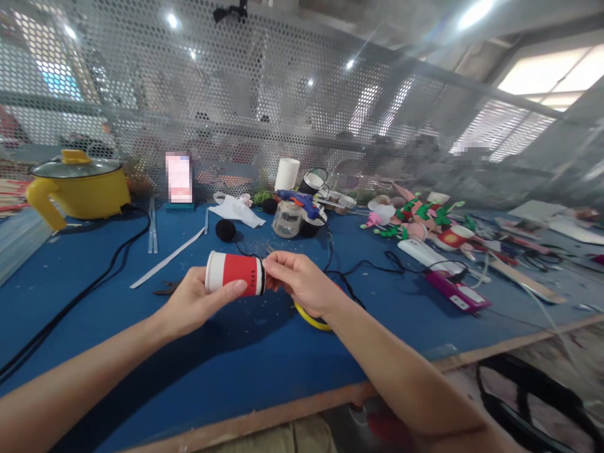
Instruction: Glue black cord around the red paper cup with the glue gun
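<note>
A red and white paper cup (237,270) lies sideways in my left hand (191,301), thumb along its front and mouth toward the left. At the cup's right end, its base, runs a thin black strip (263,278). My right hand (302,283) pinches at that strip, thumb and forefinger pressed together; the other fingers are partly hidden behind. Under my right wrist a yellow ring (311,319) shows in part on the blue table. Pliers (166,289) lie beside my left hand, and a black ball (225,230) rests beyond the cup.
A blue glue gun (302,201) sits over a clear jar (287,220), near a stack of white cups (287,173). At left stands a yellow electric pot (80,189). A purple power strip (457,292), cables and craft flowers (419,217) lie right. A perforated metal screen (283,94) rises behind.
</note>
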Motion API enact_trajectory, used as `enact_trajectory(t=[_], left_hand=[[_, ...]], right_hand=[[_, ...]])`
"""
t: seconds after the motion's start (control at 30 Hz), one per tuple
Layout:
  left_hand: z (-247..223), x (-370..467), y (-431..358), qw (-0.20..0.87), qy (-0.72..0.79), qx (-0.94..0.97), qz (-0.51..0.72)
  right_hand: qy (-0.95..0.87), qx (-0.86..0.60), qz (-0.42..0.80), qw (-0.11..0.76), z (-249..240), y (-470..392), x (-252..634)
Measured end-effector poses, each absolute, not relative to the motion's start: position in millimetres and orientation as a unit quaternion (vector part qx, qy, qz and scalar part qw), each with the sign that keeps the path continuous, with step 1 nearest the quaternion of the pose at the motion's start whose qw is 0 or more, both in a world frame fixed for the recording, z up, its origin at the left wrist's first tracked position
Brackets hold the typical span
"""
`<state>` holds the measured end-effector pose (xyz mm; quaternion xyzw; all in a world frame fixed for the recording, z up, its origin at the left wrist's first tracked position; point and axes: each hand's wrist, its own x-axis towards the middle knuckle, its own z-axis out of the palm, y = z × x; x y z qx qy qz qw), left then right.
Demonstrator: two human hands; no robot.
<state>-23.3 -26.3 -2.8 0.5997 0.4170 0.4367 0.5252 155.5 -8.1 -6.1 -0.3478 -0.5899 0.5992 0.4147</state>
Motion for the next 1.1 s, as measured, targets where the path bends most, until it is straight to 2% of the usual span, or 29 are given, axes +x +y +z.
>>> enact_trajectory(t=[0.17, 0.27, 0.37, 0.47, 0.6, 0.87, 1.0, 1.1], left_hand=[[15, -25, -20, 0.658, 0.401, 0.498, 0.398], [18, -22, -19, 0.658, 0.418, 0.483, 0.399], [15, -17, -18, 0.648, 0.419, 0.49, 0.405], [10, -13, -16, 0.648, 0.42, 0.488, 0.407], [5, -9, -16, 0.65, 0.418, 0.477, 0.419], [0, -3, -17, 0.654, 0.426, 0.452, 0.432], [0, -2, -19, 0.65, 0.445, 0.438, 0.434], [1, -3, -19, 0.642, 0.46, 0.433, 0.434]], right_hand=[[-0.652, -0.338, 0.526, 0.429, -2, -13, 155], [-0.698, -0.369, 0.444, 0.424, 3, -14, 157], [-0.71, -0.411, 0.326, 0.469, 6, -14, 161], [-0.748, -0.394, 0.264, 0.464, 6, -15, 162], [-0.791, -0.353, 0.259, 0.428, 2, -17, 158], [-0.789, -0.336, 0.309, 0.412, 0, -22, 151], [-0.76, -0.345, 0.347, 0.428, -2, -12, 154], [-0.702, -0.399, 0.347, 0.477, 0, 7, 167]])
